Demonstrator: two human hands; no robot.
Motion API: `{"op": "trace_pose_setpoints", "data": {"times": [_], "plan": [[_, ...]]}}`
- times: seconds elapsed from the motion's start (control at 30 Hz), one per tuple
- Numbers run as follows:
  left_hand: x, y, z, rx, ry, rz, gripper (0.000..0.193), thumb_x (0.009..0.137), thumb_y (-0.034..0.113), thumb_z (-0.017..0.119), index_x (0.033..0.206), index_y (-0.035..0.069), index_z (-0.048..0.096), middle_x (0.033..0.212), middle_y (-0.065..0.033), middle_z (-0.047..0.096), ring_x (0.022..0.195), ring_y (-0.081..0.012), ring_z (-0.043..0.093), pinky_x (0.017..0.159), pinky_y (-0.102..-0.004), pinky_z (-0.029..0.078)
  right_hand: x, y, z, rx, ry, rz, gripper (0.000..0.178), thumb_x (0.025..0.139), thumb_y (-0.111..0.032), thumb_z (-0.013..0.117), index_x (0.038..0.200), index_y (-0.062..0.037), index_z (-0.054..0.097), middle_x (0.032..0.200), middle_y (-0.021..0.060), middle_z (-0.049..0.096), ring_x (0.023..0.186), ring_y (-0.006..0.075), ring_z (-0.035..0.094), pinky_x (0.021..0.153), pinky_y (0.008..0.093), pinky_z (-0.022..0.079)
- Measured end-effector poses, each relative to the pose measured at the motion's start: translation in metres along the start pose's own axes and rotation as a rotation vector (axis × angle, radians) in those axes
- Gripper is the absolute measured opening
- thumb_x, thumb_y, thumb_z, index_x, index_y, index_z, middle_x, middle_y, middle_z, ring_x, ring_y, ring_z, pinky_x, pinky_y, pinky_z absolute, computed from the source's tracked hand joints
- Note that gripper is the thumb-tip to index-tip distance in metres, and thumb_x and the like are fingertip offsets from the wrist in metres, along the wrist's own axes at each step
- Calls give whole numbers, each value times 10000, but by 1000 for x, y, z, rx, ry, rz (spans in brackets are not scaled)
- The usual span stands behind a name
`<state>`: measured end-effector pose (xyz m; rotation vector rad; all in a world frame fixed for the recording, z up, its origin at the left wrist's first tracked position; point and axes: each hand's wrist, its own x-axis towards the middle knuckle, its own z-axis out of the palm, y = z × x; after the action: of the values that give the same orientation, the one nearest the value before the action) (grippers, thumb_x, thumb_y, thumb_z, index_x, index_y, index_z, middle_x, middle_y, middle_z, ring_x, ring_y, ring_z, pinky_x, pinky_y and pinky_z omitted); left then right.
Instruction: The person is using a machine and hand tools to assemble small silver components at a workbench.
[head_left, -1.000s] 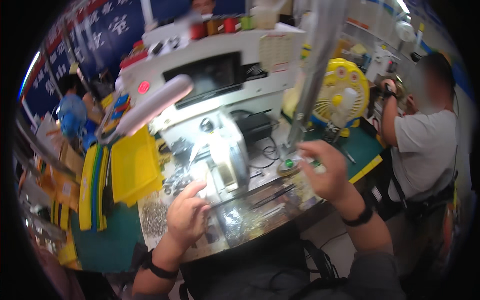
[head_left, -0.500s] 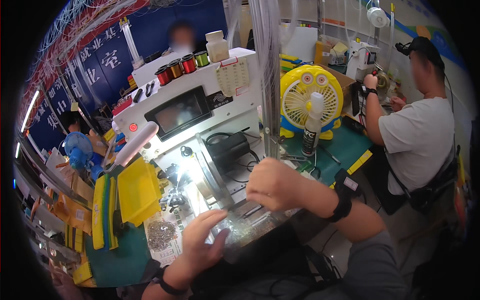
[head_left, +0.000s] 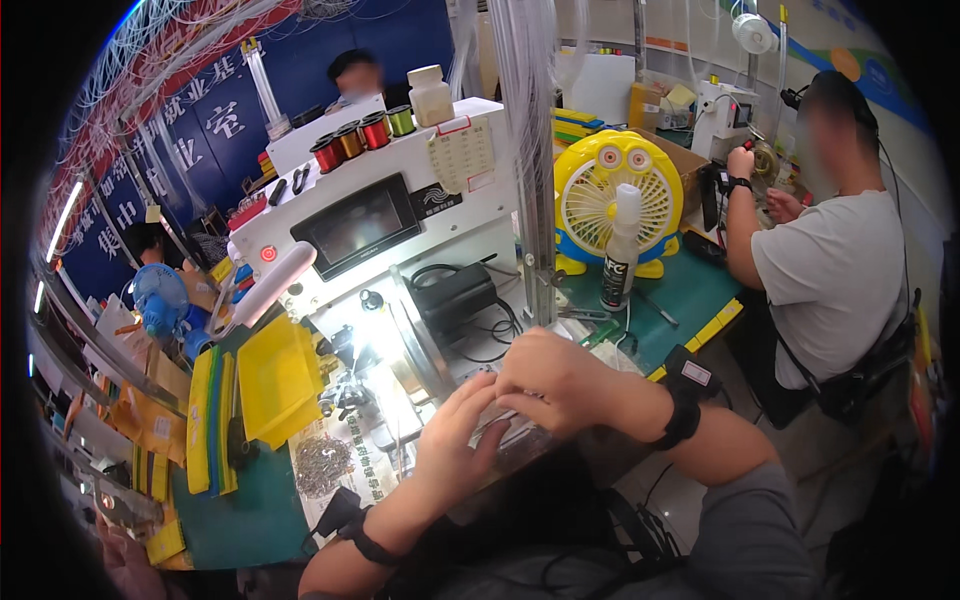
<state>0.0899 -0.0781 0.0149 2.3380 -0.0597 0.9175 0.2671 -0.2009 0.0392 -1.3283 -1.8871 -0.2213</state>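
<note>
In front of the white machine, my two hands meet fingertip to fingertip above the near edge of the bench. My right hand has its fingers curled into a pinch; whatever is between them is hidden or too small to name. My left hand reaches up from below, thumb and fingers apart, its fingertips against the right hand's. Left of them, a bright lamp lights the small metal fixture and the round metal wheel. A pile of small metal pieces lies on a printed sheet.
A yellow tray tilts beside the fixture. Spools of coloured wire and a white jar stand on the machine. To the right are a yellow fan, a spray bottle and a seated co-worker.
My left hand has moved up and right to meet the right hand. My right hand has come slightly lower and turned, its fingertips now beside the left's.
</note>
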Motion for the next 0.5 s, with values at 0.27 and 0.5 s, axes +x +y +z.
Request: {"op": "trace_pose_setpoints", "data": {"times": [0.27, 0.5], "plan": [[5, -4, 13, -29, 27, 38, 288, 843, 10, 760, 1121, 35, 691, 1094, -166, 711, 960, -351, 690, 825, -415, 544, -5, -4, -14, 78, 71, 48, 136, 798, -87, 763, 837, -90, 632, 792, 57, 610, 753, 290, 596, 754, 391, 450], [-5, -8, 5, -29, -149, -33, 75, 851, 23, 757, 913, 32, 716, 915, -114, 735, 792, -277, 694, 699, -357, 533, -17, 39, -19, -223, -104, -70, 129, 735, -28, 695, 851, -73, 661, 788, 64, 653, 779, 311, 639, 807, 417, 492]]}}
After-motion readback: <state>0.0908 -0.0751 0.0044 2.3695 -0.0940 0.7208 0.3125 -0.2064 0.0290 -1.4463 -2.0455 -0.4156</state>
